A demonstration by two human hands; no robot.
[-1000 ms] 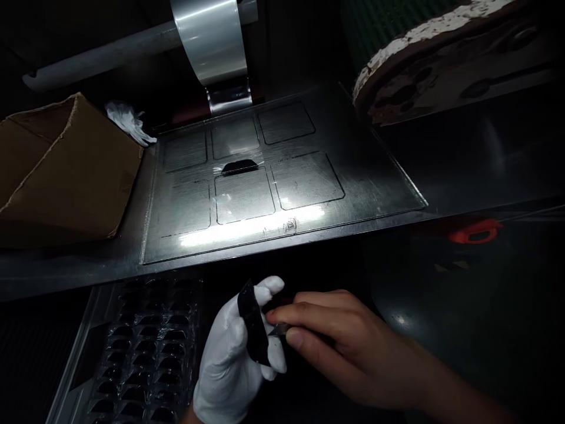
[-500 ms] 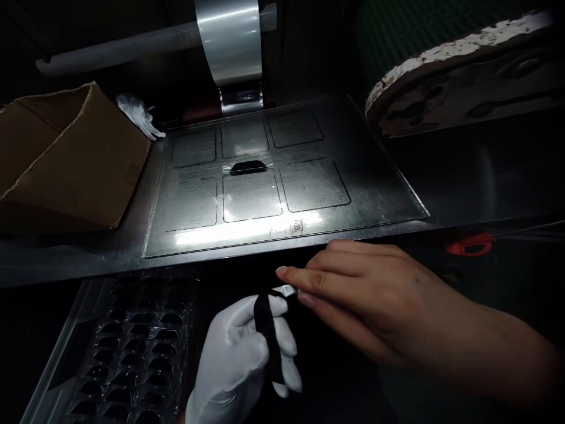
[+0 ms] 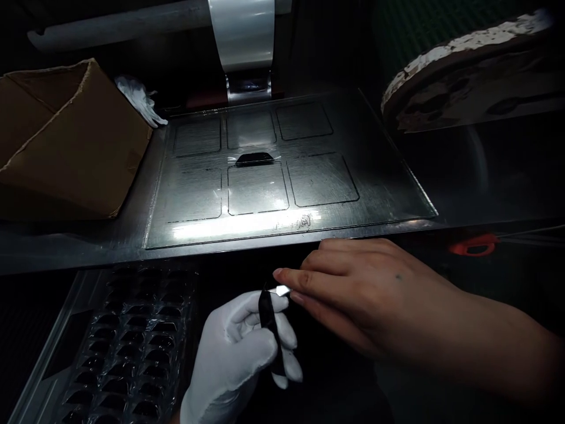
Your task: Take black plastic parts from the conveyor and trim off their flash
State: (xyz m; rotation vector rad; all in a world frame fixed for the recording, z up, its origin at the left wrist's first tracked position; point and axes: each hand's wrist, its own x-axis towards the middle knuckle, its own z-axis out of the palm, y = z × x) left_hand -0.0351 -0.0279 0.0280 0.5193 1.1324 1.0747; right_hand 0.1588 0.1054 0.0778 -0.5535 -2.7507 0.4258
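Observation:
My left hand (image 3: 241, 347), in a white glove, grips a thin, dark, curved-edged piece (image 3: 268, 324) between thumb and fingers, its long side roughly upright. My bare right hand (image 3: 353, 288) is closed in a pinch on a small shiny metal tool (image 3: 282, 290). The tool's bright tip meets or nearly meets the upper end of the dark piece; contact is hard to make out. Most of the tool is hidden behind my right fingers. Beyond both hands, a similar dark trapezoid piece (image 3: 255, 159) lies on a glass plate (image 3: 384, 194) marked with black-lined rectangles.
At lower left, a clear plastic tray (image 3: 188, 330) holds many dark pieces in rows. A cardboard box (image 3: 88, 147) and a crumpled white glove (image 3: 139, 100) stand left of the plate. Silvery film (image 3: 242, 35) hangs behind. An orange-red handle (image 3: 474, 244) lies at right, below a worn wheel-like part (image 3: 468, 76).
The view has shifted slightly. The shiny tool's tip shows brighter, at the upper end of the dark piece. Both hands keep their grips.

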